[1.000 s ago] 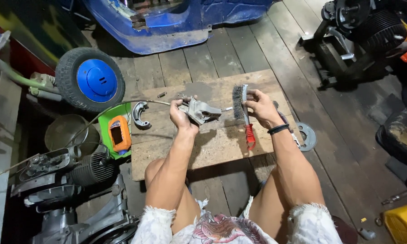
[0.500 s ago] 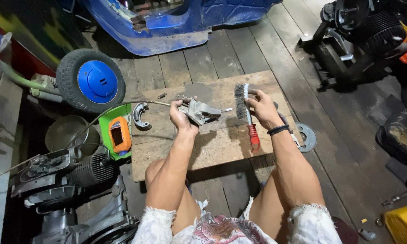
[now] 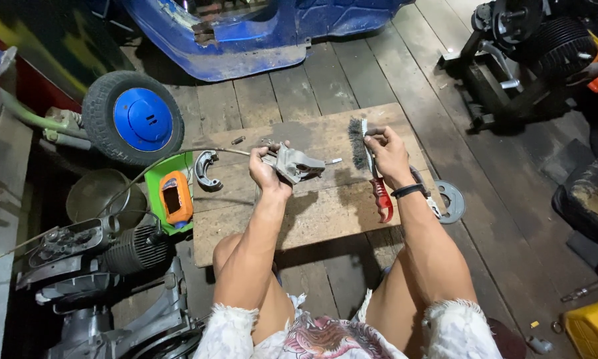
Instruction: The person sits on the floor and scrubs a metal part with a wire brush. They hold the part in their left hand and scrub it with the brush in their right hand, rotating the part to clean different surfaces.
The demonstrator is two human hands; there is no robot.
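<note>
Gripping a grey metal part (image 3: 294, 163) over the board (image 3: 312, 213), your left hand (image 3: 266, 171) has its fingers wrapped around it. Just right, your right hand (image 3: 389, 156) pinches a wire brush (image 3: 369, 159). Farther left lies a brake shoe (image 3: 204, 169).

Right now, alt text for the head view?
Seen from above, a seated person's left hand grips a grey metal part with a cable attached, while the right hand holds a red-handled wire brush apart from it, above a wooden board on the plank floor.
</note>
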